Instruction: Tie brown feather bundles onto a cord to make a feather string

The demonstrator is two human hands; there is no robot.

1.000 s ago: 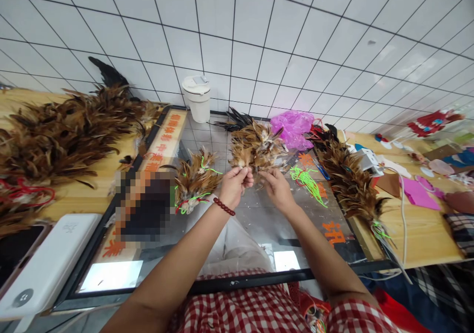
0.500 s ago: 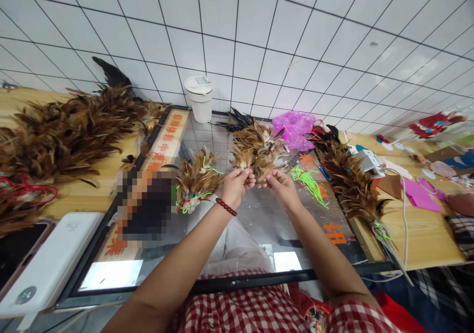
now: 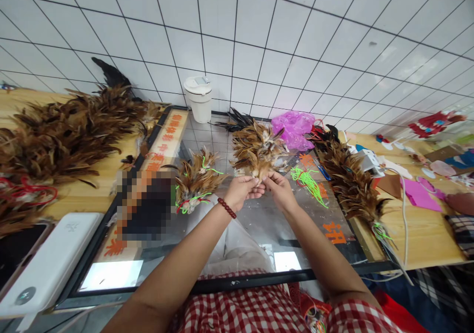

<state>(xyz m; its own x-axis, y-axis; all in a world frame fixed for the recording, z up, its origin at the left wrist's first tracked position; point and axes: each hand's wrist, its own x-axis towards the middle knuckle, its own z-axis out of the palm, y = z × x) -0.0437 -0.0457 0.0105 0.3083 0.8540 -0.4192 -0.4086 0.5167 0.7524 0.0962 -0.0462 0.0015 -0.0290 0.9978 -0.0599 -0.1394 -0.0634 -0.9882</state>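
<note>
My left hand (image 3: 240, 190) and my right hand (image 3: 280, 189) meet at the middle of a glass-topped frame (image 3: 259, 224). Both pinch the quill ends of a fan of brown feathers (image 3: 257, 147) that spreads away from me. A dark red bead bracelet (image 3: 226, 207) sits on my left wrist. To the left of my hands lies a smaller feather bundle (image 3: 194, 180) tied with green cord. Loose green cords (image 3: 309, 182) lie to the right of my right hand.
A big heap of brown feathers (image 3: 62, 135) covers the wooden table at left. A white power bank (image 3: 48, 264) lies near left. A white cup (image 3: 200, 98) stands by the tiled wall. A pink bag (image 3: 292, 128), another feather string (image 3: 348, 182) and craft scraps (image 3: 418, 192) lie right.
My hands have closed together at the base of the feather fan and dropped slightly toward me. The fan now stands more gathered above my fingers.
</note>
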